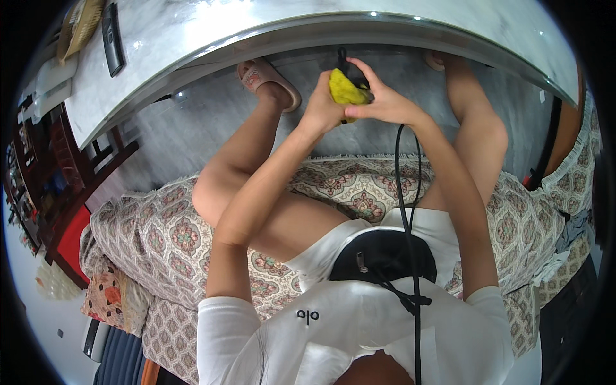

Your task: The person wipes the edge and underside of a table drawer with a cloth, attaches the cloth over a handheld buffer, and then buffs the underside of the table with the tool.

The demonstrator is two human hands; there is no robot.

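Between my two hands, out over the floor past my knees, is a small yellow and black item (347,89). Its yellow part looks soft and crumpled, like cloth. From its far end a black loop (342,54) sticks up. My left hand (321,103) grips it from the left side. The fingers of my right hand (385,100) curve around its right side, with the thumb near the bottom and the index finger up by the black part. My fingers hide some of it, so I cannot tell exactly what it is.
Ahead is a marble-patterned table (298,24) with a black remote control (113,41) and a woven basket (79,29). A patterned sofa cover (168,240) lies beneath me. A black cable (403,192) hangs down my front near a black waist bag (385,250).
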